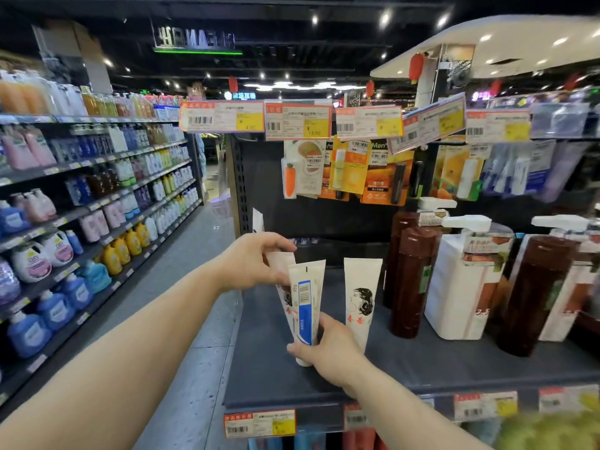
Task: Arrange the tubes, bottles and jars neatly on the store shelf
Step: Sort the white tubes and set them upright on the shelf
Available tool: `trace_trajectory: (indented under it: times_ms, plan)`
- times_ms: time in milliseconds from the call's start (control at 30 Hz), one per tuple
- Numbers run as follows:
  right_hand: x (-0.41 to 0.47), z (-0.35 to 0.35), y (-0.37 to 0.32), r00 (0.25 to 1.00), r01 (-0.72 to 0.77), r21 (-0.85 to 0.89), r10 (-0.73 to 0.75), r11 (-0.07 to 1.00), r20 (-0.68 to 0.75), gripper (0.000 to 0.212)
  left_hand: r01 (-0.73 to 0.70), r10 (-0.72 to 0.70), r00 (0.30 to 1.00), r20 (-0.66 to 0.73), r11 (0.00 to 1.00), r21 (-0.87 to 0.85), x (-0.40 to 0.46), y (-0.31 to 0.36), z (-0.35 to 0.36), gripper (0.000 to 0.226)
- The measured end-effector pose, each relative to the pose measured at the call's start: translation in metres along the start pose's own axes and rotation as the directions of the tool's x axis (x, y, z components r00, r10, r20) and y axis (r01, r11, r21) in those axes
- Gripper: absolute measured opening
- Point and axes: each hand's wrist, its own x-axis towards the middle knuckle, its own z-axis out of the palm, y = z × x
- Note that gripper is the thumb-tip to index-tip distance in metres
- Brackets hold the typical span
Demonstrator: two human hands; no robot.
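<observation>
While two tubes are up off the deck at the shelf's left end, the job here is squaring them: I'd say turn the front tube (pixel 305 306) so its face matches the standing tube (pixel 360 300), then set it cap-down, just beside that neighbour and in line with it. The barcode side faces us now, so a half-turn looks needed before it goes down. Best to lower it straight, since a leaning tube would likely tip into the one next door.

Left to right, then. The left hand (pixel 253 261) reaches in from the aisle side, arm stretched long, wrist bent down, fingers curled over the top of the back tube (pixel 281 259), pinching its flat crimped end. That tube sits mostly hidden behind the front one, tilted.

The right hand (pixel 328 345) comes up from below, thumb wrapped across the front tube's lower body near the cap, fingers curled behind it, a firm grip. The cap end is at or just above the shelf (pixel 422 362); contact I can't call.

Further right, the brown bottles (pixel 412 280) and a white pump bottle (pixel 461 284) stand upright, well apart from both hands.
</observation>
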Motion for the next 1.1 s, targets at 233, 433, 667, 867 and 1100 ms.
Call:
trace_trajectory:
  times_ms: [233,433,667,867,1100]
  plan:
    - [0.001,-0.001,0.004,0.999,0.038,-0.003,-0.038,0.999,0.006,0.031,0.233,-0.164,0.972,0.169,0.77,-0.594,-0.024,-0.06,0.059,0.041]
    - [0.011,0.015,0.003,0.989,0.037,-0.091,-0.05,0.995,-0.138,0.038,0.126,-0.187,0.982,-0.03,0.763,-0.634,-0.019,-0.072,0.052,0.026]
    - [0.037,0.03,-0.007,0.963,-0.015,-0.069,-0.004,0.998,-0.27,0.035,0.105,-0.174,0.983,-0.056,0.786,-0.609,-0.002,-0.111,0.044,0.029]
    - [0.055,0.045,-0.013,0.938,-0.054,-0.088,0.021,0.995,-0.346,0.037,0.069,-0.012,0.991,0.131,0.897,-0.437,0.018,-0.14,0.046,0.053]
    - [0.05,0.054,-0.017,0.911,-0.063,-0.034,0.043,0.997,-0.41,0.036,0.026,0.069,0.976,0.206,0.902,-0.43,0.049,-0.145,0.04,0.04]
